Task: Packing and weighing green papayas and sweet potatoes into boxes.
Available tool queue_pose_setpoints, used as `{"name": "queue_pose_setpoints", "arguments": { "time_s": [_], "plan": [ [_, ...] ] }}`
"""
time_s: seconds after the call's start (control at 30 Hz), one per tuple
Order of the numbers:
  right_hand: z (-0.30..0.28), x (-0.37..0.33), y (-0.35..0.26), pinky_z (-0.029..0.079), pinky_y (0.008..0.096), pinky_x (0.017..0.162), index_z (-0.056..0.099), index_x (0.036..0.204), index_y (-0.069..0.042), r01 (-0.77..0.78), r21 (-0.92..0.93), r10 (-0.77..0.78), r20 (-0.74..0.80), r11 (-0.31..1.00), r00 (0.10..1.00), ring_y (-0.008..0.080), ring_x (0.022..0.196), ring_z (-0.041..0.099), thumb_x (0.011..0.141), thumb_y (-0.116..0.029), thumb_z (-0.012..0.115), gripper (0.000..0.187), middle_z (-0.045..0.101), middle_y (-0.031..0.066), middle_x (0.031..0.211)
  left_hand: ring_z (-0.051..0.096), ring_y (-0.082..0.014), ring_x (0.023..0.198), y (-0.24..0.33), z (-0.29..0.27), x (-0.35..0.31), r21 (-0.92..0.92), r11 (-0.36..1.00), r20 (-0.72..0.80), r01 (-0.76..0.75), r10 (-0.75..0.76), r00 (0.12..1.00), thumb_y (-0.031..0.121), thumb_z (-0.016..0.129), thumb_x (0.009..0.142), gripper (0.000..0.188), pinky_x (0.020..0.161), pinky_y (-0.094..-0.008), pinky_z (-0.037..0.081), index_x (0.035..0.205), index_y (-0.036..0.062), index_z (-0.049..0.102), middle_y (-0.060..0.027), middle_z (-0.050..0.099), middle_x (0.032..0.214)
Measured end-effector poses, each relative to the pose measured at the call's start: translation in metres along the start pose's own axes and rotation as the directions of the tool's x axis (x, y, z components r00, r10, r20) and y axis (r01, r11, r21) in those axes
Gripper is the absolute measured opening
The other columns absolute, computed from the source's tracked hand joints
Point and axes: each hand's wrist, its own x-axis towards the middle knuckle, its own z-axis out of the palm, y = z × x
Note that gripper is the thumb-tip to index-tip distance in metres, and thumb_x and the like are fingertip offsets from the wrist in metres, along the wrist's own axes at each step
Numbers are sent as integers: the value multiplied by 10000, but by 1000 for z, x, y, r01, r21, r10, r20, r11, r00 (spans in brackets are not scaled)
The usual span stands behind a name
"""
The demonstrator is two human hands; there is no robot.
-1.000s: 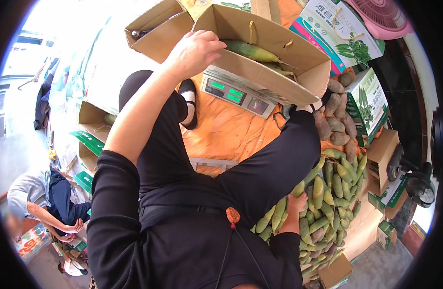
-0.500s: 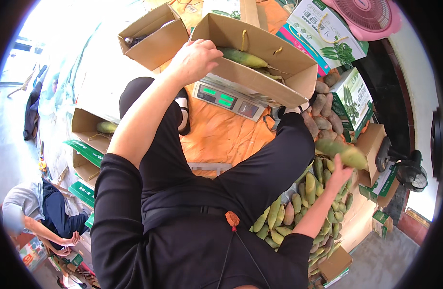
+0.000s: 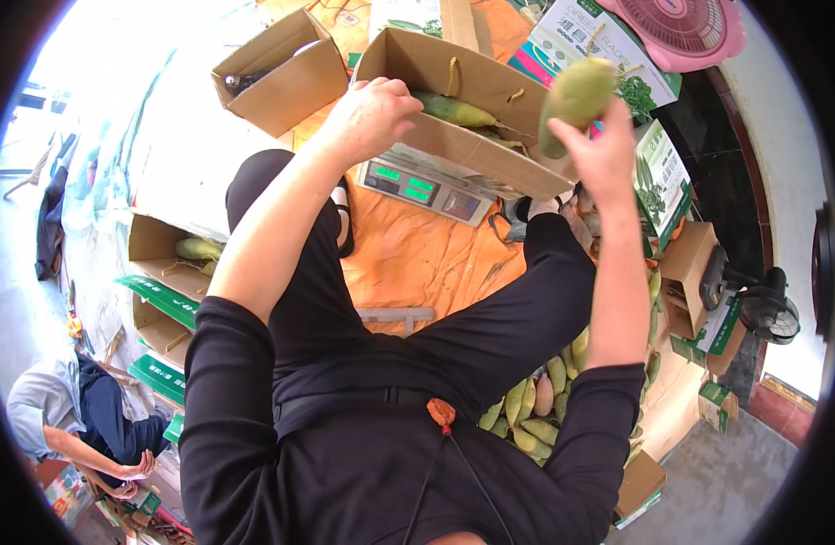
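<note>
My left hand [image 3: 374,116] is closed over the near left edge of an open cardboard box [image 3: 477,153]. The box rests on a digital scale [image 3: 427,189] with lit green displays. Inside it lie green radishes [image 3: 456,110] with thin root tails. My right hand [image 3: 608,153] holds up a thick green radish [image 3: 583,93], somewhat blurred, at the box's right end. Beside my right thigh spreads a heap of green radishes [image 3: 529,404], partly hidden by my right arm.
A smaller open box [image 3: 286,86] with dark things inside stands to the left. Printed cartons [image 3: 663,182], a pink fan [image 3: 681,27] and a black fan [image 3: 770,309] are at the right. More open boxes [image 3: 163,250] stand at the left. A seated person [image 3: 99,409] is at the lower left.
My right hand has brought the radish up from beside the heap to the box's right end. My left hand stays on the box edge.
</note>
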Motion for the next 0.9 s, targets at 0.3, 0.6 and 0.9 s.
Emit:
{"name": "queue_pose_setpoints", "arguments": {
  "time_s": [0.3,0.6,0.9],
  "plan": [
    [31,-7,28,450,387,878,455,1274,-95,-89,-129,108,148,988,983,270,1064,557,703,-385,725,695,547,140,1186,539,-243,1030,-3,-4,-4,21,999,-4,26,-26,1000,163,628,800,255,931,-410,395,1043,89,638,-64,586,1012],
    [-44,-42,85,463,249,749,593,1129,-29,-424,79,398,225,902,889,108,803,561,810,-168,684,359,605,37,884,546,-246,1016,-2,-3,1,38,999,-44,33,-31,999,173,610,815,260,922,-390,406,1060,90,635,-68,587,1006],
    [-10,-66,103,471,263,751,605,1097,-24,-431,230,378,241,872,894,114,802,568,816,-160,666,318,624,49,881,548,-246,1014,1,-2,1,20,999,-54,30,-29,998,178,609,818,257,930,-383,402,1060,96,636,-70,590,1010]
  ]
}}
